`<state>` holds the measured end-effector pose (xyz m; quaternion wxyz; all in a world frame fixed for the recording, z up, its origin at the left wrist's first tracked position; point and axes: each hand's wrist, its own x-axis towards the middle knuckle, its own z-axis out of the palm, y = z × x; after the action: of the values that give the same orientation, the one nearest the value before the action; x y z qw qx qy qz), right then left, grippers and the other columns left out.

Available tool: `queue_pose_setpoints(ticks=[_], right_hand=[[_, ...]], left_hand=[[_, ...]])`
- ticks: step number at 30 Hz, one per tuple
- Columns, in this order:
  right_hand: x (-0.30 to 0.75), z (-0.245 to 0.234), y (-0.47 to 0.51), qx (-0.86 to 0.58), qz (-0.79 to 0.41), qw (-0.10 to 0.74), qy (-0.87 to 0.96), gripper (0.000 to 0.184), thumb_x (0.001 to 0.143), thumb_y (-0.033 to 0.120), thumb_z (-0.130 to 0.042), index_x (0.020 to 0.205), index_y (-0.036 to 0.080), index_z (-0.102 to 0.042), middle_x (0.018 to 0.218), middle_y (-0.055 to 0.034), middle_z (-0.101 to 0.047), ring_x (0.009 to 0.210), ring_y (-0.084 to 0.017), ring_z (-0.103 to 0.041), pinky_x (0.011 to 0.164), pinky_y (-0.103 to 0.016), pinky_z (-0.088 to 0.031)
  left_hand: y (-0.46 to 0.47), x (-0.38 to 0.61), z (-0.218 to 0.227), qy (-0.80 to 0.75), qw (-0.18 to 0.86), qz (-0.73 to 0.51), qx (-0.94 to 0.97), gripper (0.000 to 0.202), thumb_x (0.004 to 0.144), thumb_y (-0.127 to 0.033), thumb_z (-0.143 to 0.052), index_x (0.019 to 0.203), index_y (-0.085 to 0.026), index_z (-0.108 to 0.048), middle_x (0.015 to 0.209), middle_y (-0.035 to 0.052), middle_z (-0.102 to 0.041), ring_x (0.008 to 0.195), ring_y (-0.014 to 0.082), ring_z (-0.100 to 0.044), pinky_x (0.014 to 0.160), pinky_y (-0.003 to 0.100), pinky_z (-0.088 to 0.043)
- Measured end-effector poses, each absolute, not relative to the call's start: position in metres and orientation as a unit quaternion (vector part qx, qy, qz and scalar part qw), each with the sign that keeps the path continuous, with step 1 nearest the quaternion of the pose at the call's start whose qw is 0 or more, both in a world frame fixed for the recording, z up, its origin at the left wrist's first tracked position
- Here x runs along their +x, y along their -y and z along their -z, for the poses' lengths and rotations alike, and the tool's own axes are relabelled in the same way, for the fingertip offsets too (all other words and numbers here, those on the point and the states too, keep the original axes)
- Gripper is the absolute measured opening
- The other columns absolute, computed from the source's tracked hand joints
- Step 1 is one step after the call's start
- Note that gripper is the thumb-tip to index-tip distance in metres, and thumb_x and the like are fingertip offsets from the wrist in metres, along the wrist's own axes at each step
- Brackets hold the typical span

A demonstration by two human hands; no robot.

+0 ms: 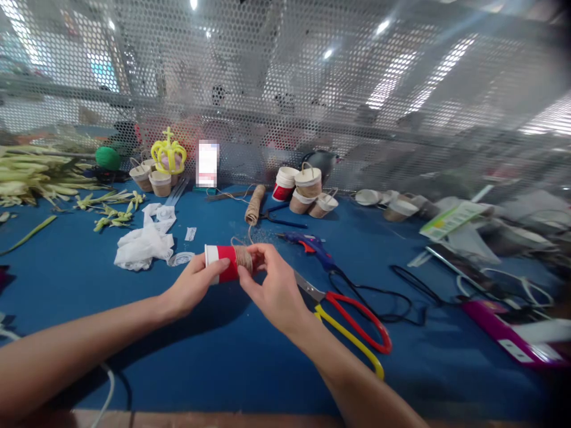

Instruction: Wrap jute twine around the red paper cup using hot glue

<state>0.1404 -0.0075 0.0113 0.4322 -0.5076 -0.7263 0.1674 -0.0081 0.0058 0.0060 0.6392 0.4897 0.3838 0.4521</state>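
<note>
A red paper cup with a white rim (222,262) lies on its side above the blue table, partly wrapped in brown twine. My left hand (194,285) grips it from the left, thumb on top. My right hand (273,284) pinches the twine-wrapped end (243,257) with its fingers closed. A strand of twine runs back from the cup to a twine spool (254,204) lying farther back.
Red-and-yellow scissors (352,324) lie just right of my right wrist, a blue glue gun (312,246) with a black cord behind them. Twine-wrapped cups (307,189), a yellow crown (168,156), white cloth (145,242), green leaves (31,175) and a perforated metal screen (312,89) stand farther back.
</note>
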Motion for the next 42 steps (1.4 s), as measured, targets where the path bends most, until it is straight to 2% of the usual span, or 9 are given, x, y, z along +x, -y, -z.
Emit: queue_pose_setpoints(ticks=[10, 16, 23, 26, 28, 32, 34, 37, 42], right_hand=[[0.139, -0.013, 0.009, -0.499, -0.161, 0.439, 0.729, 0.022, 0.068, 0.013, -0.053, 0.088, 0.019, -0.044, 0.080, -0.0036, -0.054, 0.067, -0.014, -0.052, 0.063, -0.029, -0.047], [0.137, -0.016, 0.012, -0.503, -0.189, 0.441, 0.719, 0.023, 0.068, 0.015, -0.055, 0.089, 0.018, -0.045, 0.081, -0.0037, -0.053, 0.066, -0.013, -0.051, 0.066, -0.030, -0.046], [0.148, -0.031, 0.005, -0.519, -0.397, 0.454, 0.605, 0.018, 0.074, 0.033, -0.053, 0.081, 0.017, -0.047, 0.068, 0.0011, -0.051, 0.057, -0.010, -0.050, 0.051, -0.023, -0.043], [0.150, -0.031, 0.001, -0.511, -0.476, 0.464, 0.544, 0.017, 0.072, 0.031, -0.054, 0.079, 0.017, -0.048, 0.063, 0.0035, -0.049, 0.051, -0.008, -0.046, 0.044, -0.020, -0.040], [0.150, -0.030, 0.000, -0.503, -0.496, 0.474, 0.526, 0.018, 0.070, 0.027, -0.056, 0.081, 0.017, -0.048, 0.062, 0.0046, -0.049, 0.049, -0.007, -0.045, 0.043, -0.019, -0.038], [0.148, -0.032, 0.002, -0.506, -0.451, 0.475, 0.561, 0.017, 0.069, 0.023, -0.056, 0.083, 0.016, -0.050, 0.063, 0.0049, -0.048, 0.050, -0.007, -0.045, 0.045, -0.019, -0.039], [0.148, -0.034, 0.005, -0.509, -0.418, 0.445, 0.607, 0.013, 0.071, 0.021, -0.054, 0.082, 0.016, -0.051, 0.062, 0.0045, -0.048, 0.051, -0.007, -0.046, 0.046, -0.020, -0.040], [0.149, -0.038, 0.007, -0.528, -0.337, 0.382, 0.679, 0.013, 0.073, 0.020, -0.051, 0.086, 0.016, -0.054, 0.063, 0.0028, -0.050, 0.055, -0.010, -0.049, 0.051, -0.024, -0.042], [0.148, -0.043, 0.003, -0.519, -0.188, 0.337, 0.763, 0.015, 0.079, 0.019, -0.048, 0.084, 0.016, -0.062, 0.088, -0.0071, -0.058, 0.083, -0.017, -0.054, 0.074, -0.032, -0.043]], left_hand=[[-0.005, -0.008, -0.008, -0.392, 0.610, -0.437, 0.532, 0.031, 0.074, -0.032, -0.053, 0.092, -0.011, -0.066, 0.079, 0.0061, -0.067, 0.072, 0.0159, -0.057, 0.065, 0.022, -0.042], [-0.007, -0.009, -0.004, -0.387, 0.582, -0.456, 0.550, 0.022, 0.071, -0.031, -0.057, 0.076, -0.012, -0.067, 0.065, 0.0036, -0.064, 0.065, 0.0156, -0.056, 0.063, 0.023, -0.043], [-0.004, -0.017, -0.003, -0.344, 0.564, -0.442, 0.607, 0.034, 0.078, -0.039, -0.049, 0.086, -0.012, -0.068, 0.073, 0.0069, -0.066, 0.068, 0.0188, -0.057, 0.068, 0.026, -0.043], [-0.003, -0.020, -0.006, -0.317, 0.510, -0.415, 0.684, 0.029, 0.078, -0.034, -0.050, 0.085, -0.013, -0.069, 0.079, 0.0079, -0.066, 0.073, 0.0191, -0.056, 0.073, 0.025, -0.041], [-0.004, -0.019, -0.007, -0.313, 0.538, -0.405, 0.670, 0.026, 0.075, -0.033, -0.053, 0.081, -0.013, -0.069, 0.076, 0.0073, -0.066, 0.072, 0.0184, -0.056, 0.071, 0.025, -0.041], [-0.011, -0.011, -0.009, -0.346, 0.717, -0.441, 0.414, 0.021, 0.069, -0.032, -0.060, 0.076, -0.013, -0.065, 0.068, 0.0038, -0.063, 0.059, 0.0135, -0.053, 0.057, 0.022, -0.040], [-0.014, -0.009, -0.010, -0.347, 0.743, -0.428, 0.379, 0.023, 0.068, -0.033, -0.060, 0.075, -0.011, -0.064, 0.067, 0.0042, -0.062, 0.056, 0.0126, -0.052, 0.052, 0.021, -0.039], [-0.015, -0.010, -0.011, -0.345, 0.737, -0.425, 0.396, 0.026, 0.066, -0.033, -0.062, 0.075, -0.009, -0.064, 0.065, 0.0050, -0.062, 0.056, 0.0121, -0.052, 0.053, 0.020, -0.039], [-0.011, -0.012, -0.005, -0.351, 0.683, -0.420, 0.484, 0.032, 0.064, -0.041, -0.065, 0.070, -0.010, -0.064, 0.061, 0.0029, -0.061, 0.054, 0.0108, -0.050, 0.054, 0.020, -0.038]])
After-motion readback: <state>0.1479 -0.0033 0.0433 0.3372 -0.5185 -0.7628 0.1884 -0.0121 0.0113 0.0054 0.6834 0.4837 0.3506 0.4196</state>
